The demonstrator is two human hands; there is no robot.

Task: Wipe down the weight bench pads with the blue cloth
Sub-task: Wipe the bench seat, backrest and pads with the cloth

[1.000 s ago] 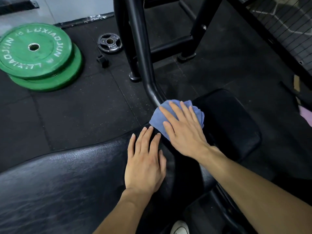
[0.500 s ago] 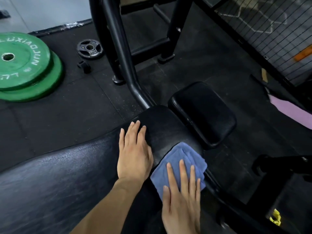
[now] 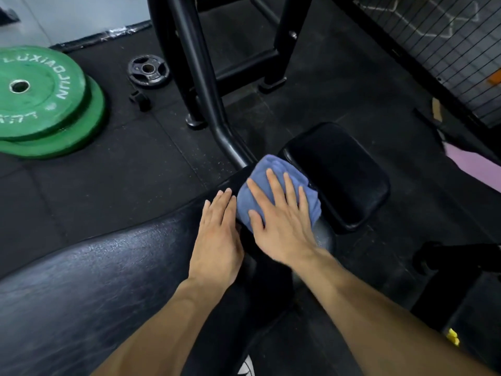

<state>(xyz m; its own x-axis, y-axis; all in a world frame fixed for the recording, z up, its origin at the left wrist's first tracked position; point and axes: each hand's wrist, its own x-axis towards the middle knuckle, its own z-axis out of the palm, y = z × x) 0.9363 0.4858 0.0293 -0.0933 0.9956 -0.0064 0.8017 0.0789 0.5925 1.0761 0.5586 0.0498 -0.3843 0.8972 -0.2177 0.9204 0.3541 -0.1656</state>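
Head view: the right hand, fingers spread flat, presses the blue cloth onto the long pad at its far end, just beside the small pad. The left hand rests flat alongside, holding nothing. The cloth could slide off that edge. A black frame tube crowds the corner; green plates lie well apart.

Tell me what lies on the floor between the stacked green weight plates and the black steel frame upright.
In the head view, a small black iron plate and a small black collar clamp lie on the rubber floor there.
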